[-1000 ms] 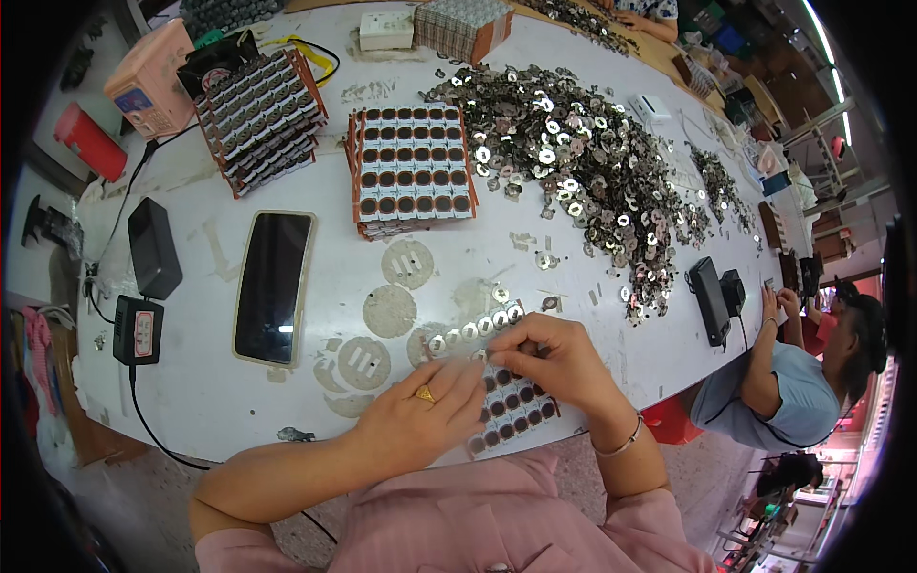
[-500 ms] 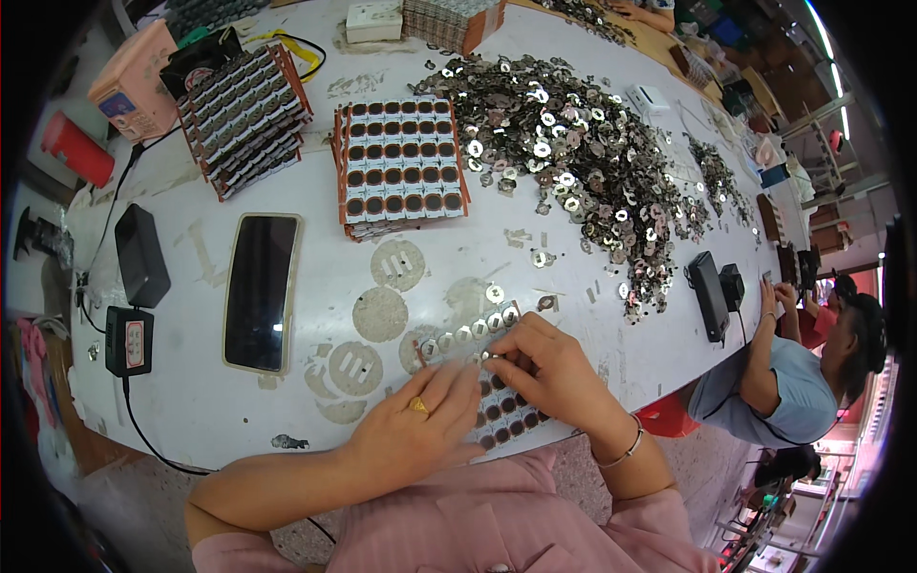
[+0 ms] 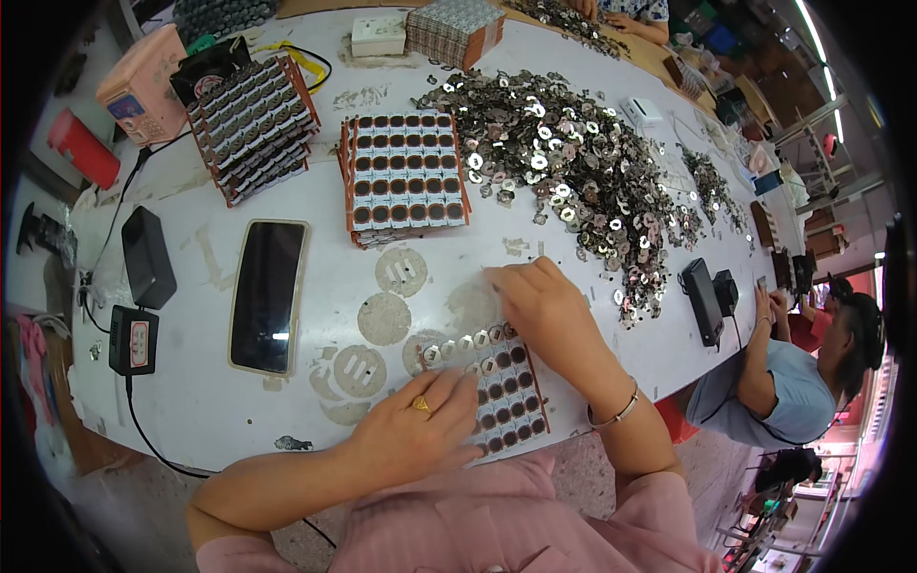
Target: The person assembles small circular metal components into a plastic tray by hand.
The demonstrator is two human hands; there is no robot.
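Note:
A flat panel (image 3: 516, 409) with rows of dark round pads lies at the table's near edge. Small silvery metal pieces (image 3: 465, 343) line its far row, and a couple more show in the row below. Across the panel's left side rests my left hand (image 3: 413, 420), open, its thumb stretched away from the bent fingers; a yellow ring is on one finger. My right hand (image 3: 546, 304) is above the table just past the panel's far edge. Its fingers are bent downward, with the tips blurred and the thumb hidden, so whether it holds anything cannot be told.
A large heap of metal pieces (image 3: 583, 172) spreads across the back right. Stacked panels (image 3: 406, 177) stand behind my hands, with another stack (image 3: 253, 124) farther left. A phone (image 3: 267, 296), black adapters (image 3: 145, 258) and cables lie left. A co-worker (image 3: 793, 363) sits at right.
My right hand has left the panel and moved away from me, beyond its far edge. More of the panel's pads now show. The left hand stays nearly in place.

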